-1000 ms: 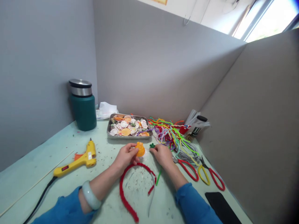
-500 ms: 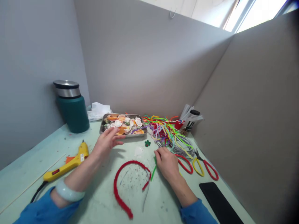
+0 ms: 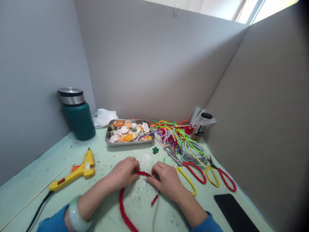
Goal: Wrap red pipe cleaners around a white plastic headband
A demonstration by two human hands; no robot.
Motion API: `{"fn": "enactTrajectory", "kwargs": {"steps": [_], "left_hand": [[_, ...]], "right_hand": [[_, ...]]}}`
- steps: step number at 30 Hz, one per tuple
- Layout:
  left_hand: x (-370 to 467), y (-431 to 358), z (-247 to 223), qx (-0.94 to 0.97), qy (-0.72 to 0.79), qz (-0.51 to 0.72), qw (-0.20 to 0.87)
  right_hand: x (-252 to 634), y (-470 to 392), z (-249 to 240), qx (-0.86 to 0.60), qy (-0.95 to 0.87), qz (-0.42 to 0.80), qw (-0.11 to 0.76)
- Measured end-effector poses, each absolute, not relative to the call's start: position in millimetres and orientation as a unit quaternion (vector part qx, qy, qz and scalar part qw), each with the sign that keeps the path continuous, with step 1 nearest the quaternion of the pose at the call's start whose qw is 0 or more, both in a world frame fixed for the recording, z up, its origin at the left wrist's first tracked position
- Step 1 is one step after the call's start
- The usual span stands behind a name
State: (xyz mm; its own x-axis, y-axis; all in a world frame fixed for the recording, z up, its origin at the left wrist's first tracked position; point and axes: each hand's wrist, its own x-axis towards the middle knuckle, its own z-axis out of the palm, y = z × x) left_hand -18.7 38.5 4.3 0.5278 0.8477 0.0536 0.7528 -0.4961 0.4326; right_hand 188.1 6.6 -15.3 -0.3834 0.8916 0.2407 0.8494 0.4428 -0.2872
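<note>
A headband (image 3: 122,203) wrapped in fuzzy red pipe cleaner lies curved on the table in front of me. Its right end, a thin grey strip (image 3: 156,214), is bare, and a loose red tail (image 3: 154,200) sticks out beside it. My left hand (image 3: 125,173) pinches the top of the curve between thumb and fingers. Just to the right, my right hand (image 3: 166,179) has closed on the same band where red meets grey. Past the hands sit a small green flower (image 3: 155,150) and a whitish translucent blob (image 3: 146,158). A green pipe cleaner tip (image 3: 164,160) peeks out behind my right hand.
A yellow glue gun (image 3: 74,174) rests at left, near a green flask (image 3: 78,117). Behind are a metal tray (image 3: 130,144) of shells and a heap of pipe cleaners (image 3: 173,135). Two scissors (image 3: 196,174) (image 3: 223,178) and a black slab (image 3: 235,211) lie at right.
My left hand has come down from near the tray and taken hold of the headband. My right hand has moved left onto it, leaving the green pipe cleaner.
</note>
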Motion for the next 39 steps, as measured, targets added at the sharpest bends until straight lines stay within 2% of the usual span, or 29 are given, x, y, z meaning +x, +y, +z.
{"fn": "enactTrajectory", "kwargs": {"steps": [7, 13, 17, 22, 25, 27, 31, 33, 39], "left_hand": [[-17, 45, -3, 0.784, 0.498, 0.252, 0.272], [-10, 48, -7, 0.606, 0.473, 0.367, 0.523], [-9, 49, -6, 0.571, 0.481, 0.389, 0.54], [-10, 51, -3, 0.502, 0.513, 0.42, 0.555], [-11, 53, -4, 0.492, 0.517, 0.444, 0.542], [-13, 54, -5, 0.528, 0.532, 0.441, 0.494], [-14, 48, -2, 0.699, 0.506, 0.426, 0.272], [-12, 41, 3, 0.783, 0.441, 0.387, 0.208], [-2, 26, 10, 0.868, 0.345, 0.287, 0.211]], "right_hand": [[185, 5, -13, -0.546, -0.799, 0.105, 0.229], [189, 14, -21, -0.594, -0.678, 0.198, 0.385], [193, 23, -24, -0.6, -0.586, 0.301, 0.455], [193, 23, -21, -0.513, -0.5, 0.521, 0.464], [193, 21, -19, -0.465, -0.482, 0.575, 0.47], [193, 20, -18, -0.454, -0.488, 0.586, 0.462], [190, 17, -15, -0.439, -0.515, 0.603, 0.423], [188, 14, -13, -0.434, -0.523, 0.608, 0.411], [182, 8, -13, -0.411, -0.552, 0.619, 0.378]]}}
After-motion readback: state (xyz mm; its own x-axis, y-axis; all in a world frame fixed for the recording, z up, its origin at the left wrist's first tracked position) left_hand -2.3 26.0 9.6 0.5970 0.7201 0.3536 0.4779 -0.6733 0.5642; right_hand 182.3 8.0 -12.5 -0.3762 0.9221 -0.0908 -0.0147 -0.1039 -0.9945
